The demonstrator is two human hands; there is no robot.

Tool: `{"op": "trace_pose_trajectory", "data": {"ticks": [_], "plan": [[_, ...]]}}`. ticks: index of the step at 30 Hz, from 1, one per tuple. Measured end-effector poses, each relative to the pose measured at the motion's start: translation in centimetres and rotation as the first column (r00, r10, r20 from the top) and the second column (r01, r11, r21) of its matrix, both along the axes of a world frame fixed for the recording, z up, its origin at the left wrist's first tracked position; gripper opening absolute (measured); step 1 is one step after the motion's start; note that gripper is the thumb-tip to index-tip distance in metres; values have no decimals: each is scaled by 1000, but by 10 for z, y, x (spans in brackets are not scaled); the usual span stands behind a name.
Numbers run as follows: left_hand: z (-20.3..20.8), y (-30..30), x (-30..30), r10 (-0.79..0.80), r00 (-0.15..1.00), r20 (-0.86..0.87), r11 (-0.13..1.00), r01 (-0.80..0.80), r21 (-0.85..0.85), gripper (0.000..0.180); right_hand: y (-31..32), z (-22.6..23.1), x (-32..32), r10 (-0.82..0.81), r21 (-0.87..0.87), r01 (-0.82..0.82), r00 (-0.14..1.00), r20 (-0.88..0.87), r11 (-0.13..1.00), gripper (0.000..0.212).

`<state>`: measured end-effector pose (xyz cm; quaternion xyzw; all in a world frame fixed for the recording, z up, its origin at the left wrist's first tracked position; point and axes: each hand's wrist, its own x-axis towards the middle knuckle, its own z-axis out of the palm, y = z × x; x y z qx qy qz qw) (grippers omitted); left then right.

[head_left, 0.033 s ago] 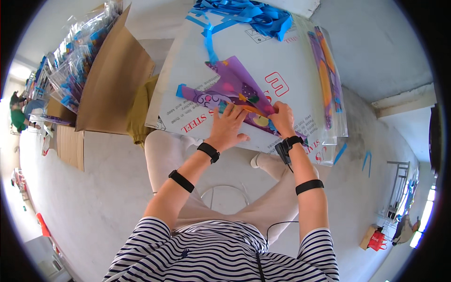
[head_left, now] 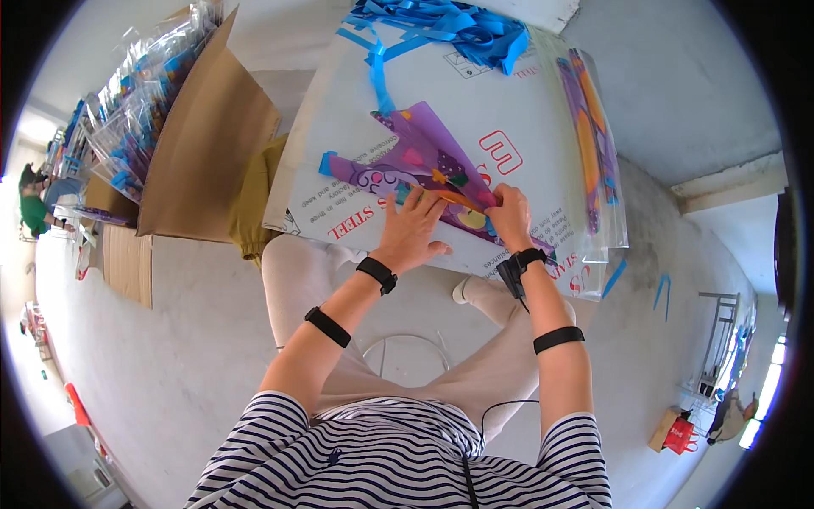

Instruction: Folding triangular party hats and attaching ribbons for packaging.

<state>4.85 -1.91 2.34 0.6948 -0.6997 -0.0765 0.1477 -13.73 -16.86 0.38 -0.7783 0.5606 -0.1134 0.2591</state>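
Sheet (head_left: 431, 157) of cartoon-printed purple material lies partly folded on the white film-covered panel (head_left: 332, 109), the left hand's (head_left: 413, 231) slightly spread fingers pressing it flat without grasping, the right hand's (head_left: 512, 217) drawn together, pinching its edge. Uneven pull from the right or a lifted left could, in judgement, skew the fold, and the adjoining blue ribbon (head_left: 378, 81) could snag; against the earlier frame, no clear change noted.
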Motion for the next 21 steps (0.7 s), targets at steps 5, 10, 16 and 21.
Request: {"op": "trace_pose_trajectory", "data": {"ticks": [5,10,16,21], "plan": [[1,1,2,11,1000,-8,1000,-11,15,87,20,2,6,109,-372,-70,990,85,926,32],[6,0,2,3,1000,19,998,-4,56,86,28,1,6,166,-479,-151,986,-11,865,36],[7,1,1,-7,1000,-8,998,7,58,83,16,-9,-2,-62,-362,107,989,133,926,45],[1,3,4,2,1000,-8,999,-2,48,81,34,10,11,126,-471,-80,990,66,879,50]]}}
